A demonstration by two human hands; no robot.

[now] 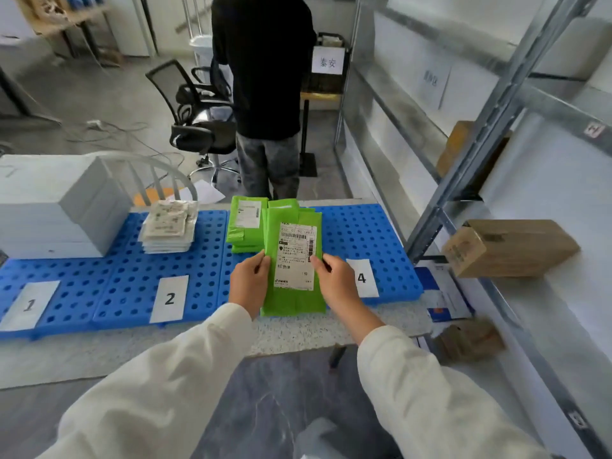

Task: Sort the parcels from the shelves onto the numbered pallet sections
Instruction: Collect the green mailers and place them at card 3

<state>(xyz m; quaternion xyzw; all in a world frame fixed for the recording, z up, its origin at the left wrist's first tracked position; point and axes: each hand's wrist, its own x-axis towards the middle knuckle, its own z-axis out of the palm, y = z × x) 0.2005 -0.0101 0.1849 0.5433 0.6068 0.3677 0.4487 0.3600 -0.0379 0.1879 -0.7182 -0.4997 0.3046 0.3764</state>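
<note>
The blue pallet [364, 233] lies along the bench [298, 332], its sections marked by cards. Between card 2 [169, 299] and card 4 [362, 278] sits the stack of green mailers [246, 223]. I hold one green mailer [291, 303] upright just in front of that stack. My left hand [248, 286] pinches its left edge and my right hand [337, 283] its right edge, each grip closed on the plastic. To do this well I'd read the shipping label [296, 256] first, then lay the mailer flat, label up, squared on the stack and not overhanging toward 4.
</note>
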